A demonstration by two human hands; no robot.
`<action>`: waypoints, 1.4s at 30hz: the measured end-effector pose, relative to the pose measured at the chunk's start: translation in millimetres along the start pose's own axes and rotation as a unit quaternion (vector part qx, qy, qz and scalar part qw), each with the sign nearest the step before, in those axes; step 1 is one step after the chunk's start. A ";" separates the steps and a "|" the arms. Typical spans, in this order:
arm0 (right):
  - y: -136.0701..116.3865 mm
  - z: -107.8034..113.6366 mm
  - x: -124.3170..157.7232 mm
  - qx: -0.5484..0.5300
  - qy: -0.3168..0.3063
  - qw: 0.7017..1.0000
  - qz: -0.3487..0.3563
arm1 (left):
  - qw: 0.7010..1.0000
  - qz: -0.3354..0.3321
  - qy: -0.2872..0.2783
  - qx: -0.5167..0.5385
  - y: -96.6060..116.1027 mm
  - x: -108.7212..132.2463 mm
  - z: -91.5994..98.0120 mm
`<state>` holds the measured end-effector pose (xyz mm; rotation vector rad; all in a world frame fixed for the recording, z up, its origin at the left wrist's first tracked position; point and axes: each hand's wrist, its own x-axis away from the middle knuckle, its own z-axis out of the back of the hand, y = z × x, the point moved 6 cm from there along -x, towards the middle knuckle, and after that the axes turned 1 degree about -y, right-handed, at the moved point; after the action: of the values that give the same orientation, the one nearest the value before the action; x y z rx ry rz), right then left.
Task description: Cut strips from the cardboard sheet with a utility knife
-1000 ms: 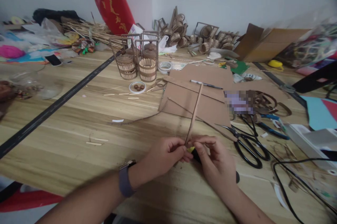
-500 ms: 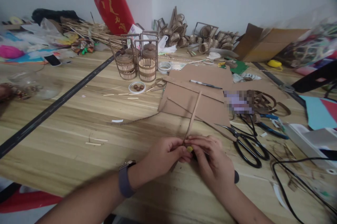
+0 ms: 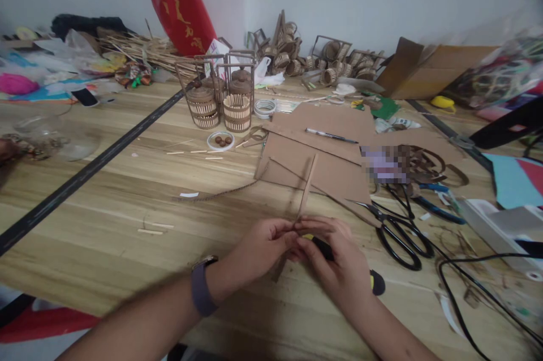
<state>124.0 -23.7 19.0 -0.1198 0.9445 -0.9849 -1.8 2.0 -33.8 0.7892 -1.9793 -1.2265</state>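
Observation:
A narrow brown cardboard strip (image 3: 307,188) rises from between my fingertips, standing out over a cardboard sheet (image 3: 331,168). My left hand (image 3: 269,245), with a watch on its wrist, pinches the strip near its lower end. Fingertips of my right hand (image 3: 337,253) meet those of the left at the same spot. What exactly they do there is hidden by the fingers. Under my right hand runs a black and yellow tool handle (image 3: 377,282); I cannot tell whether the palm grips it. Black-handled scissors (image 3: 399,236) lie right of that hand.
A pen (image 3: 332,136) rests on the cardboard. Small slatted baskets (image 3: 237,114) stand behind a dish with brown beads (image 3: 224,141). Pliers (image 3: 439,209), a black cable (image 3: 445,287) and a white tray (image 3: 494,225) occupy the right. Thin sticks (image 3: 150,231) lie left.
Both hands have shifted slightly and closed nearer together, and the strip has slid a little down and left. More of the yellow on the tool handle's end now shows.

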 end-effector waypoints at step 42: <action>-5.2 2.0 -0.1 0.021 0.008 1.000 0.015 | 1.000 -0.016 0.002 0.020 0.3 -2.0 2.5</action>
<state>122.0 -27.2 22.8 -0.0630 0.9370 -0.9775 -2.6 4.9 -34.8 0.8470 -1.9995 -1.2062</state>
